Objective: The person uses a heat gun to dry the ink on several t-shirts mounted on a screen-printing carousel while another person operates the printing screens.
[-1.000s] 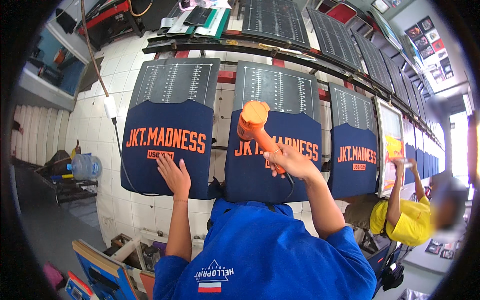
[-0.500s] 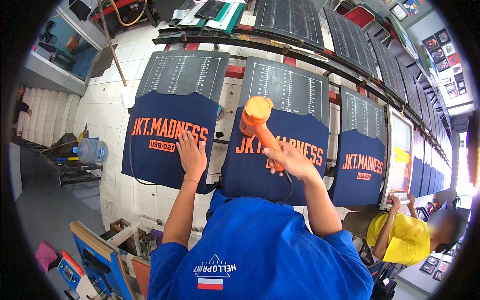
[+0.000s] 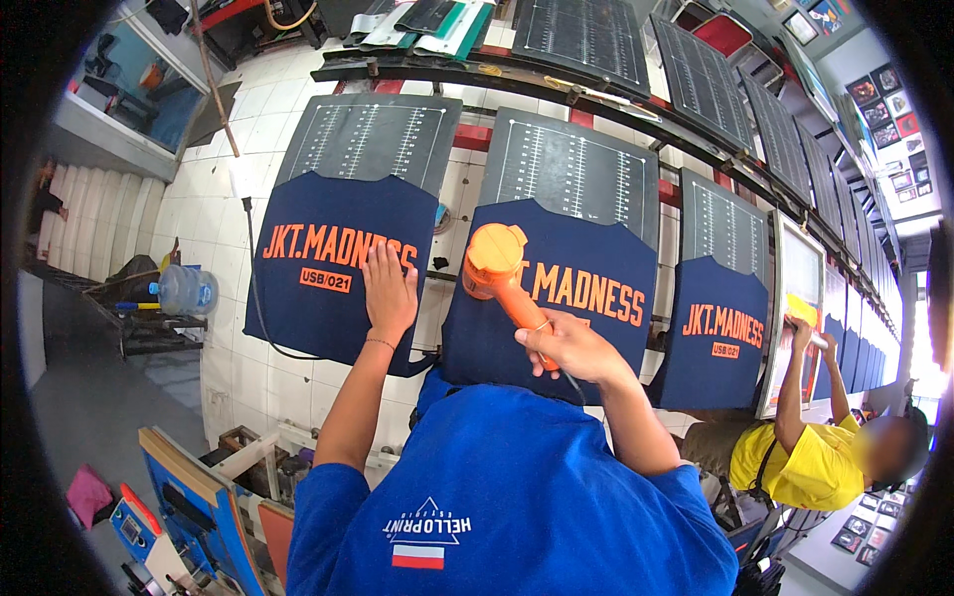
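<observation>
My right hand (image 3: 571,346) grips the handle of an orange hair dryer (image 3: 497,260) with a dark cord. The dryer hangs over the left part of the orange lettering on the middle navy fabric piece (image 3: 606,248), hiding some of it. My left hand (image 3: 391,293) rests with its fingers stretched out on the right end of the orange print on the left navy fabric piece (image 3: 298,333). Both pieces lie on dark boards (image 3: 368,129) with white ruled marks. A third printed navy piece (image 3: 725,382) lies to the right.
A co-worker in a yellow shirt (image 3: 795,467) holds a pale bar over a framed screen (image 3: 780,387) at the right. Behind the boards runs a dark rail (image 3: 477,81) with more marked boards. A cord (image 3: 255,288) crosses the left piece. A water jug (image 3: 189,291) stands farther left.
The hair dryer has shifted left and slightly nearer, uncovering more of the middle lettering. My left hand has slid slightly away from me. The co-worker's hands have moved farther up the screen.
</observation>
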A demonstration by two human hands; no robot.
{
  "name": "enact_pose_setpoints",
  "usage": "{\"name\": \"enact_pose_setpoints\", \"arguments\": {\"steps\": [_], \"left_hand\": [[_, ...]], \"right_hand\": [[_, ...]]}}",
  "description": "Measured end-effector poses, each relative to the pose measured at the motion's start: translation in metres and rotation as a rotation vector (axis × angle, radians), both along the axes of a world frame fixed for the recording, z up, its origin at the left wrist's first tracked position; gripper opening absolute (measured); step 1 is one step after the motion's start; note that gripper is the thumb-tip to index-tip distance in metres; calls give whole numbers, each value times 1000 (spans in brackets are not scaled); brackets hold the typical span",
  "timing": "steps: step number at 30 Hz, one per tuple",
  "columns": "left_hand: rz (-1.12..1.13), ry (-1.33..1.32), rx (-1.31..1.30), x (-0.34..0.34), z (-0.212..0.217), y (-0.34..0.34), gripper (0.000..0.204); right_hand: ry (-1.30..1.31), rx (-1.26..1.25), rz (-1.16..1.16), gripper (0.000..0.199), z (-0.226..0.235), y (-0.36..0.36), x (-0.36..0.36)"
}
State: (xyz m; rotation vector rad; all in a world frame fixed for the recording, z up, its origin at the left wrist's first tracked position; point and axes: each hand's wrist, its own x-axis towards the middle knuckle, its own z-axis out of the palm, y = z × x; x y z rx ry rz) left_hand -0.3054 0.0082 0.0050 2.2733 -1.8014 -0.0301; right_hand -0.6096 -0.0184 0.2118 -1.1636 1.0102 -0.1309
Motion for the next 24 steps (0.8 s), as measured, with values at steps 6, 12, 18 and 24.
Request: {"name": "enact_pose_setpoints", "arguments": {"steps": [6, 12, 18, 24], "left_hand": [[76, -1, -4, 32, -2, 7, 63], [433, -59, 2, 99, -18, 27, 62], [247, -53, -11, 48, -12, 26, 64], [115, -6, 16, 34, -5, 21, 65]], "right_hand": [[-17, 18, 46, 35, -6, 1, -1], [44, -21, -47, 31, 4, 3, -11], [17, -66, -133, 35, -6, -22, -5], [1, -45, -134, 36, -10, -18, -15]]}}
